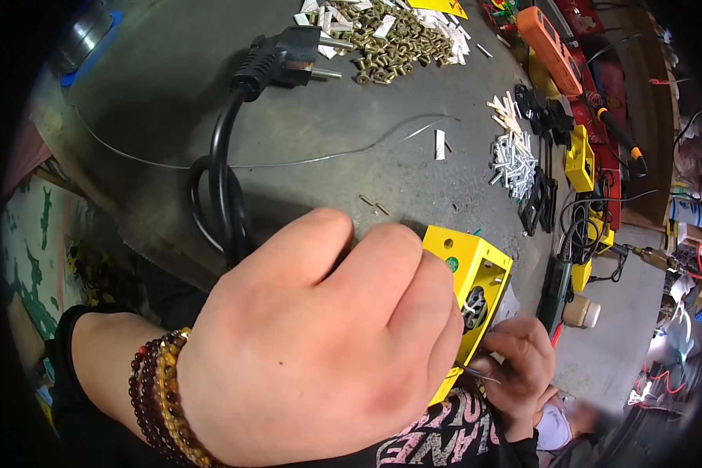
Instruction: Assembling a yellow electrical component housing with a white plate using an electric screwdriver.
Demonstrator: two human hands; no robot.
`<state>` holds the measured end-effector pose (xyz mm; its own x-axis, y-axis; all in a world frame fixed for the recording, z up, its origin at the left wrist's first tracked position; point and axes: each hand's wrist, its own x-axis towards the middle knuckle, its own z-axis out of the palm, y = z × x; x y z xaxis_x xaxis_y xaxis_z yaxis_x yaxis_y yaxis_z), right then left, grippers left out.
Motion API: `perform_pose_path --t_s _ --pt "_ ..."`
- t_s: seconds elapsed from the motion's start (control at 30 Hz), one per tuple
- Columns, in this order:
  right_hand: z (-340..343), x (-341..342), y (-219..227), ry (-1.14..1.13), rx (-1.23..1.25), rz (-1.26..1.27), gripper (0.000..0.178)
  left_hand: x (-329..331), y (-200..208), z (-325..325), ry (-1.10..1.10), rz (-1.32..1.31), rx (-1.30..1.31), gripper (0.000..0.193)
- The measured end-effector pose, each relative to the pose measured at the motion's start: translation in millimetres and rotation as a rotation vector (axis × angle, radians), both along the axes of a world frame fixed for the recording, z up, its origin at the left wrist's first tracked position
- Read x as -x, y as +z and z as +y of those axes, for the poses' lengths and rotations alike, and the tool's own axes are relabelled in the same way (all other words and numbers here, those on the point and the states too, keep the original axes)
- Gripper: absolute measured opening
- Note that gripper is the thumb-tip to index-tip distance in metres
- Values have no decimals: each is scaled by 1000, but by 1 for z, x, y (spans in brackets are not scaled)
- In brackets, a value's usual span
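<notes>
My left hand, wearing beaded bracelets, is closed against a yellow open-sided box. Its fingertips are hidden behind the hand. Inside the box's open side shows a black-and-silver part. A thick black power cord passes out of sight at my left hand, and its two-pin plug is up toward the top. On the box's other side, my right hand has its fingers pinched together at a thin dark wire by the box's lower edge.
Brass-coloured screws are heaped at the far side of the grey table, near silver screws. Two small pins lie by my left hand. Rightward are an orange meter, a screwdriver and other yellow boxes. Another person is at lower right.
</notes>
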<state>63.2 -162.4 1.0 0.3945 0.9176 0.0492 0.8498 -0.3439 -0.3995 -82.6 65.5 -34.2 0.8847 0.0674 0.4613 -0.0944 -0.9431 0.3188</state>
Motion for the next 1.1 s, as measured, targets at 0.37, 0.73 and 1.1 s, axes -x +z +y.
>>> perform_pose_path --t_s 0.37,0.73,1.1 --pt "3 3 1 -83 49 86 28 2 -5 1 11 -15 -5 35" --pt "0 -1 3 -139 53 201 24 -2 -23 12 -71 -138 -248 35" --pt "0 3 4 -49 52 26 28 -3 -25 10 -55 -127 -211 34"
